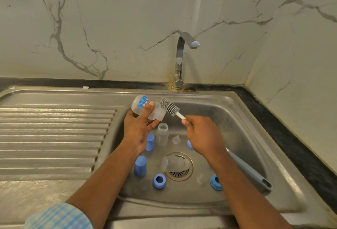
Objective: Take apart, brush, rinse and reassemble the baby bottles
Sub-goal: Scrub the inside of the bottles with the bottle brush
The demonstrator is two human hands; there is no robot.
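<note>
Left thumb presses across the bottle (141, 105), fingers curled beneath it; the left hand (138, 128) grips it at centre frame, above the sink's (237, 112) back left. Right hand (202, 134) fingers wrap the brush (170, 107) at its white stem. Both forearms reach up from the bottom edge.

The bottle tilts, base upper left, open mouth lower right. The brush runs the same diagonal, its head just beside the mouth and outside it, its grey handle trailing lower right.

The back wall lies close behind. Below the hands stand 2 caps (140, 166) and a second bottle (162, 135); a third bottle (175, 164) lies on the drain.
</note>
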